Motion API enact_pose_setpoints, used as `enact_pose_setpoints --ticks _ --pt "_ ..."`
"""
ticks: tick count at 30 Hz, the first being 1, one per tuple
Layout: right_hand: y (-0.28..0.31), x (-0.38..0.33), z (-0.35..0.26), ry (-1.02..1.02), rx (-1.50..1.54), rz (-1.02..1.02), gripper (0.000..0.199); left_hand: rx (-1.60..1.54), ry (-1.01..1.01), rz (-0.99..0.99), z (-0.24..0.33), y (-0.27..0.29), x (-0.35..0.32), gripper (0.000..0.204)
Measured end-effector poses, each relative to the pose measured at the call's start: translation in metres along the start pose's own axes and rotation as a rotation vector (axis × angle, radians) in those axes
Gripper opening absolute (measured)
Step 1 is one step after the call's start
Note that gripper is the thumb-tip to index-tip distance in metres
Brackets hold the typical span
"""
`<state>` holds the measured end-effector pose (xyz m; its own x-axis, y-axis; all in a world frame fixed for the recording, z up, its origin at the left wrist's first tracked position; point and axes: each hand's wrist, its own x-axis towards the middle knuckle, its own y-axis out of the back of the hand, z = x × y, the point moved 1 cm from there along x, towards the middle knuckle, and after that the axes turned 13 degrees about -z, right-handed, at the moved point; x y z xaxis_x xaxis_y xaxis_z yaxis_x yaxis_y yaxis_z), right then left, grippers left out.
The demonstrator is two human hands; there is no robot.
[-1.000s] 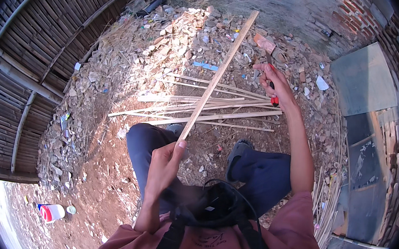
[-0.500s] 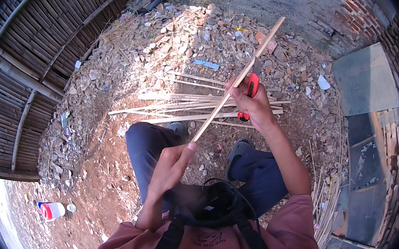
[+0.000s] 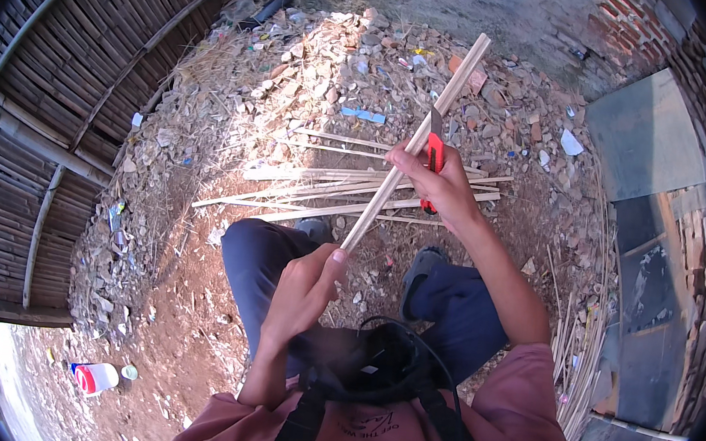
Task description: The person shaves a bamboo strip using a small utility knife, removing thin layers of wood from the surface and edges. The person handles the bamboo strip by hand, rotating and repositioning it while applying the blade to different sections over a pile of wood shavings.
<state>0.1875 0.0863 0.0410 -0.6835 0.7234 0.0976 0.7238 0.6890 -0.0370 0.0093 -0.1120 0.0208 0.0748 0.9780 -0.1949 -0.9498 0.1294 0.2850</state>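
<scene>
A pale, flat bamboo strip (image 3: 377,202) runs slantwise from near my body up and away to the right. Its near end is pinched by my left hand (image 3: 304,289), thumb on top. Farther along, my right hand (image 3: 446,192) grips a red utility knife (image 3: 435,152) and has its fingers around the strip as well. The knife's blade is out and lies against the strip's right edge, pointing away from me. Beyond my feet, several cut strips (image 3: 315,173) lie loosely across one another on the ground.
Stones and brick rubble (image 3: 298,86) cover the ground ahead, up to a wall (image 3: 495,16). A slatted bamboo wall (image 3: 37,32) stands left; a grey sheet (image 3: 650,140) leans at right. Thin sticks (image 3: 582,374) lie beside my right side. A white-and-red container (image 3: 98,378) lies left.
The strip has turned in my hands, so a broader pale face shows. My right hand and the knife have shifted slightly left. My left hand stays at the near end.
</scene>
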Motion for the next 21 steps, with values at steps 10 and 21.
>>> enact_pose_setpoints --ticks 10,21 --pt "0.012 0.003 0.007 -0.035 -0.068 0.105 0.029 0.73 -0.137 0.761 -0.07 0.111 -0.006 0.047" --pt "0.013 0.008 0.01 0.012 -0.095 0.086 0.031 0.605 0.268 0.466 -0.192 0.14 -0.094 0.063"
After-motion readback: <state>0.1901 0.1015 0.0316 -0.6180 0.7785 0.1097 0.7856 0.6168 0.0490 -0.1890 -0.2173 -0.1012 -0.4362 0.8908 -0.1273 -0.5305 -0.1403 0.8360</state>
